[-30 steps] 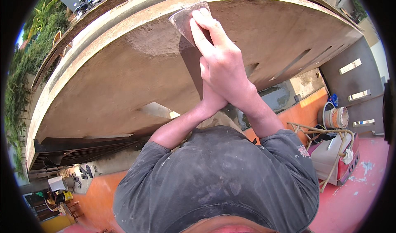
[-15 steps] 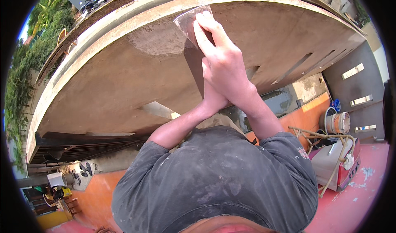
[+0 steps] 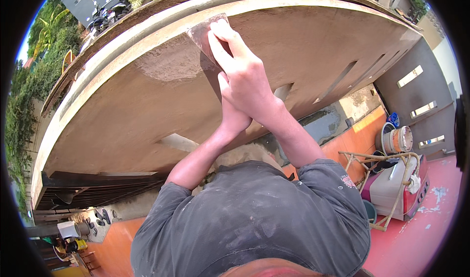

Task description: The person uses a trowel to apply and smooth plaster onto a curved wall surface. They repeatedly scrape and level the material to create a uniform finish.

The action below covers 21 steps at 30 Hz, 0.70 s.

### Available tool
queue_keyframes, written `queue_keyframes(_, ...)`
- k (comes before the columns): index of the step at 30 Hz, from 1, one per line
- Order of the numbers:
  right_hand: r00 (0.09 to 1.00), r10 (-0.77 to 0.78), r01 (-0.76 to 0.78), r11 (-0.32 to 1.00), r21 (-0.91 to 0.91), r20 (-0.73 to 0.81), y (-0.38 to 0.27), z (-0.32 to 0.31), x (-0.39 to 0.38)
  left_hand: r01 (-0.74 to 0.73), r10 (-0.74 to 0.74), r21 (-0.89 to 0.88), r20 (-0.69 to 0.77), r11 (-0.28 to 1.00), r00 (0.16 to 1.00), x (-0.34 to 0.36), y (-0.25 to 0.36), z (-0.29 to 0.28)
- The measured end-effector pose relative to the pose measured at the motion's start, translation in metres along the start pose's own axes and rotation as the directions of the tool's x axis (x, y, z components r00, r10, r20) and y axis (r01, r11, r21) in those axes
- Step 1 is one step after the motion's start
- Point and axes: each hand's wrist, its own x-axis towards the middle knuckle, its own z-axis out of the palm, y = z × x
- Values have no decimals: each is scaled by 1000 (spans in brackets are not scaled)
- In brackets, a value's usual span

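My right hand (image 3: 243, 76) grips a wide, flat metal scraper (image 3: 199, 36), its fingers pressed along the blade. The blade lies against the upper part of a brown plastered wall (image 3: 117, 120), close below the pale top edge. A rough, lighter patch (image 3: 169, 60) of plaster sits just left of the blade, and a dark shadow falls beneath it. My left hand (image 3: 236, 117) is tucked under the right one near the wrist. Its fingers are mostly hidden, so what it holds cannot be seen.
Slots (image 3: 179, 142) pierce the wall. At right are a bucket (image 3: 402, 139), a bent pole frame (image 3: 409, 179) and a grey-and-red box (image 3: 391, 189) on the pink floor (image 3: 435, 228). Dark metal slats (image 3: 63, 193) lie at lower left. Sandals (image 3: 102, 216) rest beyond them.
The view has shifted, so the wall and both hands appear further left and slightly lower. Against the wall, the scraper has moved only slightly, if at all. The right hand's grip is unchanged.
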Motion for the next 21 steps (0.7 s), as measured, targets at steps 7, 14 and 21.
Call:
queue_keyframes(7,999,30,-30,1000,-4,23,-3,-11,-45,-47,15,-359,-91,932,996,-35,4,3)
queue_keyframes(14,979,202,-175,865,471,-7,0,-17,-82,158,-120,-690,103,706,987,-67,-27,-18)
queue_keyframes(21,819,385,-574,557,600,425,5,-17,-100,53,12,-489,129,871,992,-70,-35,2)
